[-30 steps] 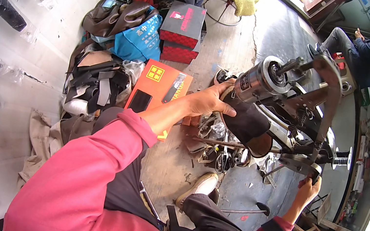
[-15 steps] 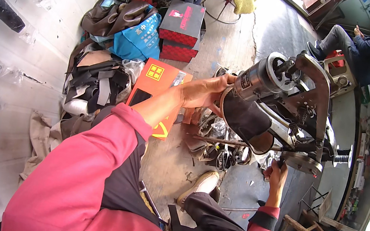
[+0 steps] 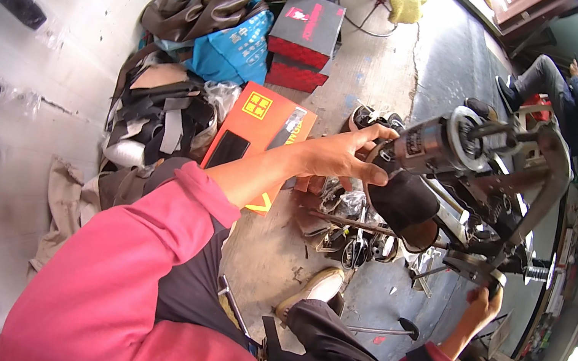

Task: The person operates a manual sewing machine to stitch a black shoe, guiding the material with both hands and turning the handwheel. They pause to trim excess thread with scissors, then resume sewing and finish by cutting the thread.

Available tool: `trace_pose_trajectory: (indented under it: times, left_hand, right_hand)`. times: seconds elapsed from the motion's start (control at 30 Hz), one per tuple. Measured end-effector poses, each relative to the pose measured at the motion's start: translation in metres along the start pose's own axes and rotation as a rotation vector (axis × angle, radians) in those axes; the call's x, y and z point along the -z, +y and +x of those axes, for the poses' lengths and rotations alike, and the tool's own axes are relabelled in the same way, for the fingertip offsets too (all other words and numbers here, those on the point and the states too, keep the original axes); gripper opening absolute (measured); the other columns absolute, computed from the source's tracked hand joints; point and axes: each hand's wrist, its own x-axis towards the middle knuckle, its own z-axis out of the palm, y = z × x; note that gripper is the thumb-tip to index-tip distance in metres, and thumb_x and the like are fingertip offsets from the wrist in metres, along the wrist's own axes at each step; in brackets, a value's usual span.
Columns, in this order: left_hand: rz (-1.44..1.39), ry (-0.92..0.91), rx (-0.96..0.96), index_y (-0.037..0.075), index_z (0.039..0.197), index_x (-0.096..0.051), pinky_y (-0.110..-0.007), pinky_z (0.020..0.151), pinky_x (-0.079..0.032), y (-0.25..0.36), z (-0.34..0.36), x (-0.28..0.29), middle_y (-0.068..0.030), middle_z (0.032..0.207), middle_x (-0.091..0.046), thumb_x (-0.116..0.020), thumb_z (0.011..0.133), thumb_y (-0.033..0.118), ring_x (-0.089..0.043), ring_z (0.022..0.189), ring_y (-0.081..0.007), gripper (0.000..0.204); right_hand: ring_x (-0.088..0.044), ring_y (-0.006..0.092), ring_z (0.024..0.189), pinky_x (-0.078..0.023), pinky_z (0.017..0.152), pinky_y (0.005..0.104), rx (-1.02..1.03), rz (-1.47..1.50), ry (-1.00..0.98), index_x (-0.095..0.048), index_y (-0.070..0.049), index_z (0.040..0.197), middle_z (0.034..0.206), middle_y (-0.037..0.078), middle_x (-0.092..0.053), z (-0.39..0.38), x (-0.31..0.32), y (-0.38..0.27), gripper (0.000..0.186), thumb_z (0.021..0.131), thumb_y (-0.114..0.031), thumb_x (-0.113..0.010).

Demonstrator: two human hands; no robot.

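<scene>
**Two hands on the stitching machine, shoe mounted**

Both our hands are at the shoe-stitching machine (image 3: pixel 490 177). Our left hand (image 3: pixel 343 158) has fingers curled onto the black shoe (image 3: pixel 401 200), which sits pulled over the machine's arm, just under the metal head. Our right hand (image 3: pixel 481 307) is closed around the hand wheel (image 3: pixel 474 271) low on the machine. We judge mounting done and sewing in hand; we cannot tell how much seam is finished. An orange box (image 3: pixel 254 136) and a heap of shoes (image 3: pixel 163 104) lie nearby.
</scene>
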Motion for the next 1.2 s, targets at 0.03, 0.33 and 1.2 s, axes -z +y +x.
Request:
trace_pose_trajectory:
  times: [0.03, 0.33, 1.2]
  left_hand:
    - [0.006, 0.01, 0.005, 0.02, 0.159, -0.025, -0.036, 0.076, -0.058, 0.001, -0.002, 0.0, -0.0106, 0.125, -0.06, -0.088, 0.076, 0.054, -0.066, 0.092, -0.021, 0.109]
    - [0.058, 0.02, -0.107, 0.012, 0.154, -0.034, -0.037, 0.089, -0.052, -0.011, 0.003, 0.003, -0.0115, 0.124, -0.065, -0.089, 0.076, 0.054, -0.063, 0.111, -0.022, 0.104]
    - [0.016, 0.049, -0.204, 0.002, 0.14, -0.053, -0.035, 0.1, -0.049, -0.003, 0.013, 0.004, -0.0133, 0.119, -0.069, -0.096, 0.067, 0.037, -0.065, 0.111, -0.0222, 0.091]
  right_hand:
    - [-0.051, 0.0093, 0.053, -0.04, 0.049, 0.0244, -0.043, -0.039, 0.058, -0.06, -0.007, 0.093, 0.066, -0.001, -0.05, 0.009, 0.011, 0.012, 0.004, 0.097, -0.007, -0.06]
    - [-0.061, 0.0155, 0.049, -0.047, 0.042, 0.0287, -0.469, -0.26, -0.244, -0.06, -0.004, 0.097, 0.068, 0.006, -0.064, -0.007, -0.04, 0.094, 0.022, 0.1, -0.025, -0.065]
    - [-0.066, 0.0302, 0.098, -0.054, 0.083, 0.0371, 0.108, 0.133, -0.017, -0.053, 0.005, 0.132, 0.111, 0.02, -0.068, 0.015, -0.155, -0.059, 0.039, 0.098, -0.013, -0.062]
